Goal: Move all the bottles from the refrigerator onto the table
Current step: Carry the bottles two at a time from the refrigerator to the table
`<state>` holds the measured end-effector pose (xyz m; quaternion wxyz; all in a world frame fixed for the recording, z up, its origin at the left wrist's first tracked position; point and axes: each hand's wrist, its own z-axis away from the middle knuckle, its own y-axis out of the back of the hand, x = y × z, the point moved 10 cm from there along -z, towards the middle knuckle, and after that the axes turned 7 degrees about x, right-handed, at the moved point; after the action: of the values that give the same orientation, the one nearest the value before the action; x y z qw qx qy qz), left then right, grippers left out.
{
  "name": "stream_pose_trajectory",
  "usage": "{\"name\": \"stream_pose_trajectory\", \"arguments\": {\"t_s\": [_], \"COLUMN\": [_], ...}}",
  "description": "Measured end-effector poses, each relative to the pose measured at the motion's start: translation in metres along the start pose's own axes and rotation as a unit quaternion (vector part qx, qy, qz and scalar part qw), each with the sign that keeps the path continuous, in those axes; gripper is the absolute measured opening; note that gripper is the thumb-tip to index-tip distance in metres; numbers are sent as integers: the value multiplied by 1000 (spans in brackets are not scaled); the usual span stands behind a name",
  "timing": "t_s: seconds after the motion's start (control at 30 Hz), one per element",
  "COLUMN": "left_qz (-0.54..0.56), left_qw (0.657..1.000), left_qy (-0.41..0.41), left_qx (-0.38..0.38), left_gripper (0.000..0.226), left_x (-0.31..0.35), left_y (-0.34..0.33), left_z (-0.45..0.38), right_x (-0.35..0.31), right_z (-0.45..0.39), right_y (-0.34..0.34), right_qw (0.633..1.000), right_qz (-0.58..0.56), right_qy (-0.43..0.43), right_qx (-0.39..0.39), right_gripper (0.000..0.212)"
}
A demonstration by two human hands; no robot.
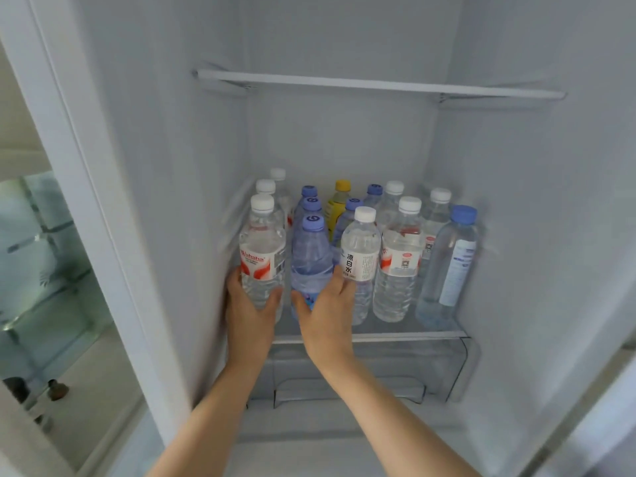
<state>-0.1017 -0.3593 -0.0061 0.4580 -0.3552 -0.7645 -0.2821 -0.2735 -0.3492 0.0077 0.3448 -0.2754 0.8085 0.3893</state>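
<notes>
Plastic grip: left hand (248, 304) clamped low on clear bottle (262, 256), right hand (327, 306) on blue bottle (311, 259), both at shelf (395, 333) front.
Risk: packed row; lifting may topple neighbour bottle (359, 263).
Far: yellow bottle (339, 201) untouched.

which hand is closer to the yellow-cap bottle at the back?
Right. The right hand grips the blue bottle almost straight in front of the yellow-cap bottle; the left hand holds the red-label bottle further left.

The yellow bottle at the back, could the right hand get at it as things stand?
Probably not: the right hand grips a blue bottle, and blue-capped bottles stand before the yellow bottle.
</notes>
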Motion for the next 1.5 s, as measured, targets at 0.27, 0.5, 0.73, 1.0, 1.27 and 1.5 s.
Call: {"name": "stream_pose_trajectory", "arguments": {"t_s": [0.27, 0.5, 0.73, 1.0, 1.27, 1.5], "left_qz": [42, 48, 24, 75, 119, 147], "left_qw": [999, 999, 1000, 996, 993, 973], "left_qy": [15, 13, 7, 23, 2, -4], "left_qx": [-11, -1, 12, 35, -11, -176], "left_gripper": [59, 59, 55, 58, 59, 60], "left_x": [-8, -11, -8, 9, 62, 71], "left_y": [-5, -3, 2, 23, 61, 90], "left_z": [0, 6, 8, 42, 77, 142], "right_x": [0, 6, 9, 11, -17, -17], "right_z": [2, 1, -1, 19, 68, 175], "right_y": [1, -9, 0, 34, 112, 171], "right_qw": [998, 997, 995, 981, 976, 965], "right_qz": [65, -74, -85, -187, -162, -184], "right_qy": [-3, -13, 27, 7, 28, -24], "right_qx": [20, 24, 42, 58, 140, 184], "right_gripper": [75, 75, 82, 71, 66, 69]}}
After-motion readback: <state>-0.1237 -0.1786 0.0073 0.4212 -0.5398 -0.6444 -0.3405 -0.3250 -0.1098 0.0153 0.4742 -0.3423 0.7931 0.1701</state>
